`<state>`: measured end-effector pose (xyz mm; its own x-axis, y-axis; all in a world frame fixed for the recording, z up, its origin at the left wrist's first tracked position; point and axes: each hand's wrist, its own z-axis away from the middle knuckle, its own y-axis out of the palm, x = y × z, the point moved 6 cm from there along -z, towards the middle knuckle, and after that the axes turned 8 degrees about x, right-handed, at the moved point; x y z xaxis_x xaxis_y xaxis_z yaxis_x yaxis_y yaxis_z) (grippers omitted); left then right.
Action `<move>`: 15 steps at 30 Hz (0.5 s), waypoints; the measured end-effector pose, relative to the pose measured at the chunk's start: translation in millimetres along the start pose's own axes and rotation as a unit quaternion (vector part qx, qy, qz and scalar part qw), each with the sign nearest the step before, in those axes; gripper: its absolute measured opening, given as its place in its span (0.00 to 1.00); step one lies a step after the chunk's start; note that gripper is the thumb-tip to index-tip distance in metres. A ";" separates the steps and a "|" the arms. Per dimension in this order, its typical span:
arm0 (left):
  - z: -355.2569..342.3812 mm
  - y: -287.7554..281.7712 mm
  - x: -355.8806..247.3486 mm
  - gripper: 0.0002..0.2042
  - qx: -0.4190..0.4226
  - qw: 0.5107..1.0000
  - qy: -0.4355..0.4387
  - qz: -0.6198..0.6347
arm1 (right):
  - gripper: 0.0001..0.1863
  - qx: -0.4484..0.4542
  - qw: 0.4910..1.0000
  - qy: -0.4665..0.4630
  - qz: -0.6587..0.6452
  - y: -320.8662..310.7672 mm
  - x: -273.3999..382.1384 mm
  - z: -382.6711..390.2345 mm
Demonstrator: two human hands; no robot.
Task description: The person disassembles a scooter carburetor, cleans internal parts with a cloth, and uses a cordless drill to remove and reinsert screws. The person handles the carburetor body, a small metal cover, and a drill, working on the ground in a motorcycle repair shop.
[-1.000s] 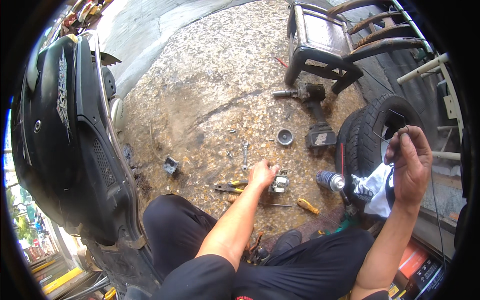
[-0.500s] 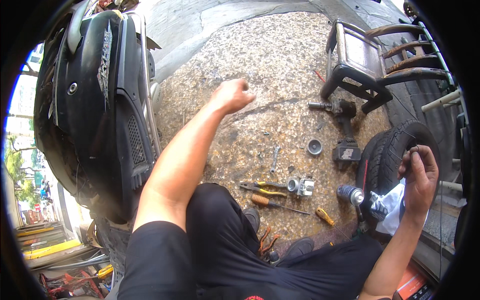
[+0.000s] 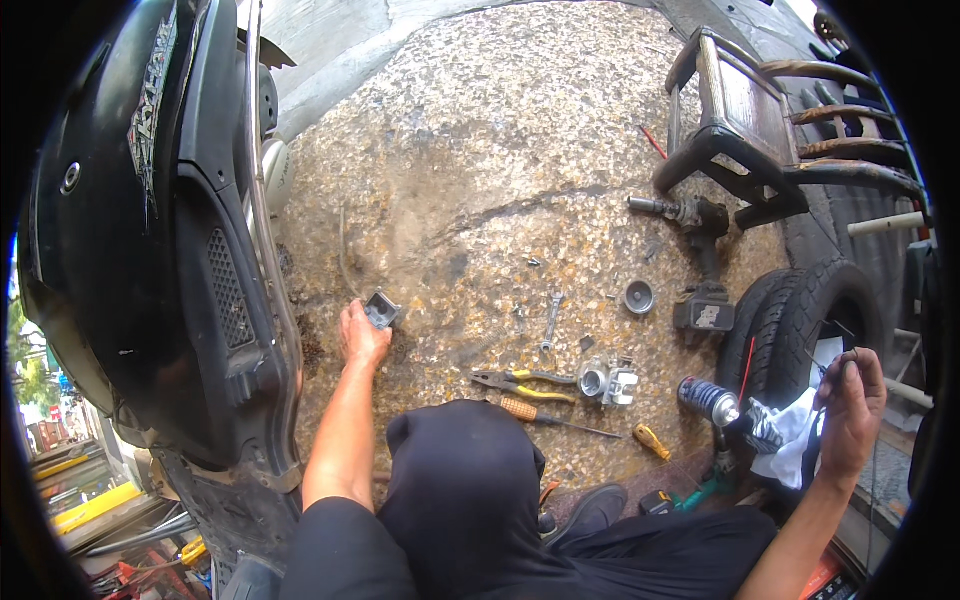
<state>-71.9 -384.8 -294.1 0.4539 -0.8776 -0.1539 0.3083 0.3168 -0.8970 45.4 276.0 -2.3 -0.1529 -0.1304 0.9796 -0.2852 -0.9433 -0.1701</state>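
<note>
Speckled stone floor (image 3: 480,130), cracked and oil-stained mid-way. Lying on it: pliers (image 3: 520,382), screwdriver (image 3: 545,415), small spanner (image 3: 551,320), carburettor (image 3: 608,381), metal cup (image 3: 638,297), cordless impact driver (image 3: 700,265), spray can (image 3: 708,400), tyre (image 3: 800,320), dark stool (image 3: 735,130).

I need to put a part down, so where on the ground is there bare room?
The widest bare ground lies ahead, between the black scooter and the dark stool. A smaller patch sits between the left hand and the wrench. It is crowded around the pliers, carburetor and spray can.
</note>
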 end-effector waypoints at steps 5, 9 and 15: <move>1.7 -22.1 -21.8 0.35 0.026 0.999 0.005 -0.021 | 0.07 0.006 1.000 -0.007 -0.008 19.2 10.1 -3.0; 20.0 -74.8 -87.7 0.33 0.013 0.994 0.109 0.000 | 0.05 0.006 1.000 -0.017 -0.026 34.2 20.0 -7.9; 78.8 -161.7 -211.9 0.28 0.029 0.948 0.313 0.056 | 0.05 0.003 0.996 -0.013 -0.092 53.7 32.4 -11.1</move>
<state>-152.1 -221.7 -83.8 -0.0926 -0.8728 -0.4792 0.3420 0.4241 -0.8385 14.6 224.4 19.1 -0.0745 0.0377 0.9965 -0.3003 -0.9537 0.0136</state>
